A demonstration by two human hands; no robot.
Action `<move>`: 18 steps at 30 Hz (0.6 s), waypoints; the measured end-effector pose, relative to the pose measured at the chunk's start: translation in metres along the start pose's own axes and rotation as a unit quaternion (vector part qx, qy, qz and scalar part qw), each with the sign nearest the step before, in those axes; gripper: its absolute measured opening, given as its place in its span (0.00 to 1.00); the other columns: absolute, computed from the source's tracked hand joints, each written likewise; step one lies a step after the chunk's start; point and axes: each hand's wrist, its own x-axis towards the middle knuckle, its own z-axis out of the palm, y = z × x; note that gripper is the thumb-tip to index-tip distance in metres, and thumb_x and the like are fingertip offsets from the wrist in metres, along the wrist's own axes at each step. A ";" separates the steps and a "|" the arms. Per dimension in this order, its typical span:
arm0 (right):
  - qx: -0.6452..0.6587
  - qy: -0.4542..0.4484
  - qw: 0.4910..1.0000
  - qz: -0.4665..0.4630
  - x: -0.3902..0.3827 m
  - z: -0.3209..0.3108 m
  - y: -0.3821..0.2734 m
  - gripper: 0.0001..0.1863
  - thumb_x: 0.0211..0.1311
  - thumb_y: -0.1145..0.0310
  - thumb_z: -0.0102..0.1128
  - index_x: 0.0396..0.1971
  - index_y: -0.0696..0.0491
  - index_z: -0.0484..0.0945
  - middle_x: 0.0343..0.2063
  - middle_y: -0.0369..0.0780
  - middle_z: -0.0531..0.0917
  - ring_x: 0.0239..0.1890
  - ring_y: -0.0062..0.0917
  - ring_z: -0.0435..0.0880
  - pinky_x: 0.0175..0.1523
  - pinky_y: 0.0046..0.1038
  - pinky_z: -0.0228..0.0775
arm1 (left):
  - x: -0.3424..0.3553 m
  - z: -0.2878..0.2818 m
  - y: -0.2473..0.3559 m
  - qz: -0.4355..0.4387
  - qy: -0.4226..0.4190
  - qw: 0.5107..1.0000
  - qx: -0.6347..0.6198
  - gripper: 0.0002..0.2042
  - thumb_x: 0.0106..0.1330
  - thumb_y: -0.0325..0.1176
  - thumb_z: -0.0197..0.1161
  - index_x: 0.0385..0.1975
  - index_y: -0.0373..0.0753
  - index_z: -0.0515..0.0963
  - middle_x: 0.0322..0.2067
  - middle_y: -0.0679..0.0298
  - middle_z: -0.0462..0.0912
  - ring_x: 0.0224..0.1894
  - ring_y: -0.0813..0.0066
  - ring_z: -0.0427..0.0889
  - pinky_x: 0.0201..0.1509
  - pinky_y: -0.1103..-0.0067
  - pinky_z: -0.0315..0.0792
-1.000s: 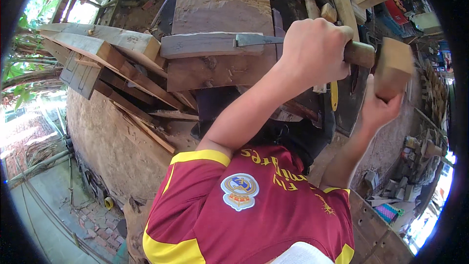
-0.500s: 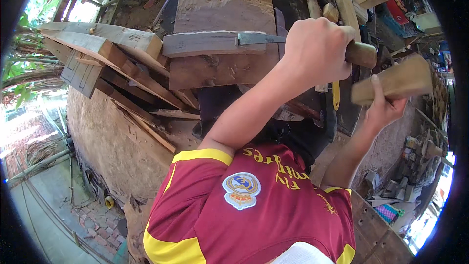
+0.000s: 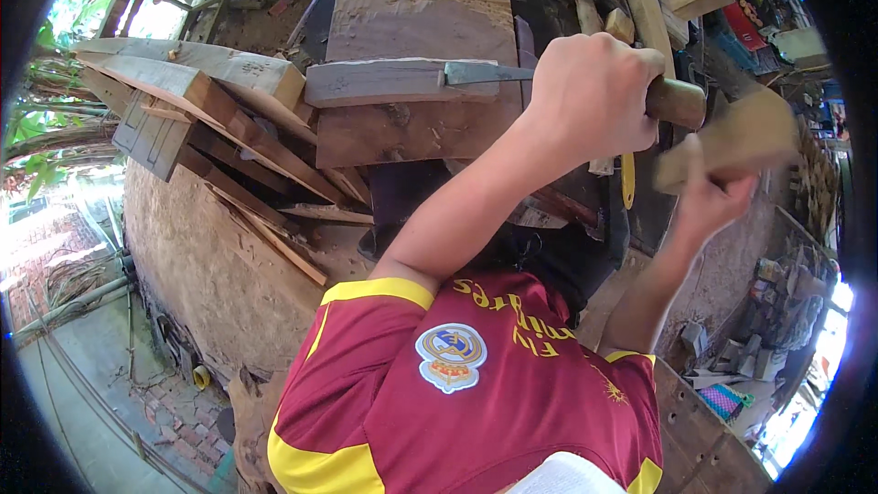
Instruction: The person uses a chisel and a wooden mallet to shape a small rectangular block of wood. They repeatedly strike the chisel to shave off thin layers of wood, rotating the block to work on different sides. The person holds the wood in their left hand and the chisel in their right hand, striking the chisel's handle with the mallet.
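Beyond the board's (image 3: 416, 23) right edge | your left hand (image 3: 594, 91), knuckles up, fingers closed round chisel (image 3: 489, 73), blade over wooden strip (image 3: 384, 84) | your right hand (image 3: 715, 206), thumb extended, grips blurred wooden block (image 3: 745, 139)

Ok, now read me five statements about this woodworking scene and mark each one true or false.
1. The left hand grips a chisel. True.
2. The right hand is empty. False: it holds a wooden block, blurred in the picture.
3. The chisel's blade reaches over the narrow wooden piece. True.
4. The wide board lies on top of the narrow wooden piece. False: it is underneath.
5. A hammer lies beyond the left hand. True.
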 end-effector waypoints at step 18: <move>-0.010 -0.011 1.000 0.025 0.005 -0.011 0.004 0.27 0.39 0.74 0.77 0.43 0.61 0.75 0.38 0.43 0.82 0.39 0.25 0.81 0.46 0.29 0.74 | -0.001 -0.001 -0.001 -0.002 -0.005 1.000 -0.004 0.14 0.35 0.38 0.67 0.25 0.45 0.80 0.19 0.57 0.79 0.25 0.56 0.81 0.30 0.67 0.76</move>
